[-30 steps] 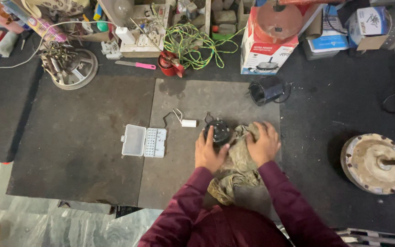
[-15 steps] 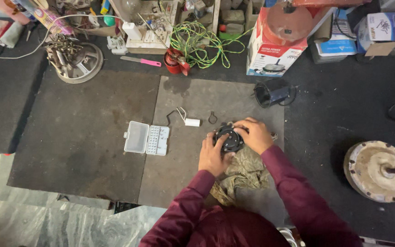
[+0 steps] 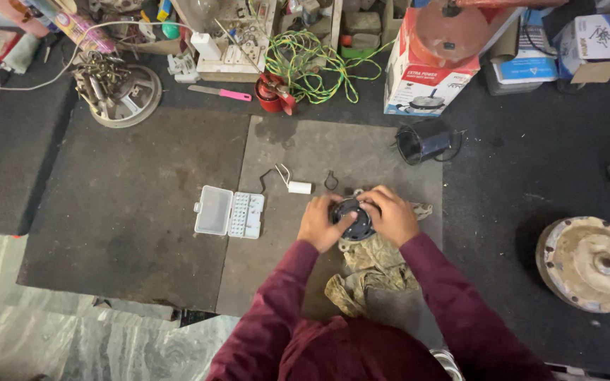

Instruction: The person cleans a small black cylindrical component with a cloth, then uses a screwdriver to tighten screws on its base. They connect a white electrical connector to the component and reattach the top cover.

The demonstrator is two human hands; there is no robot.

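Pale marble floor shows at the far left, then dark mats [image 3: 142, 212] cover the ground. An open clear plastic case [image 3: 229, 211] lies on them. Next, the left hand [image 3: 323, 223] and right hand [image 3: 390, 214] clamp a round dark motor part [image 3: 353, 219] between them, above a dirty rag [image 3: 372, 264]. At the far right sits a round rusty motor housing [image 3: 591, 262].

One head-worn camera looks steeply down from above onto the grey mat [image 3: 178, 204], at arm's length (no second view); clutter lies at twelve o'clock, sleeves enter from six.
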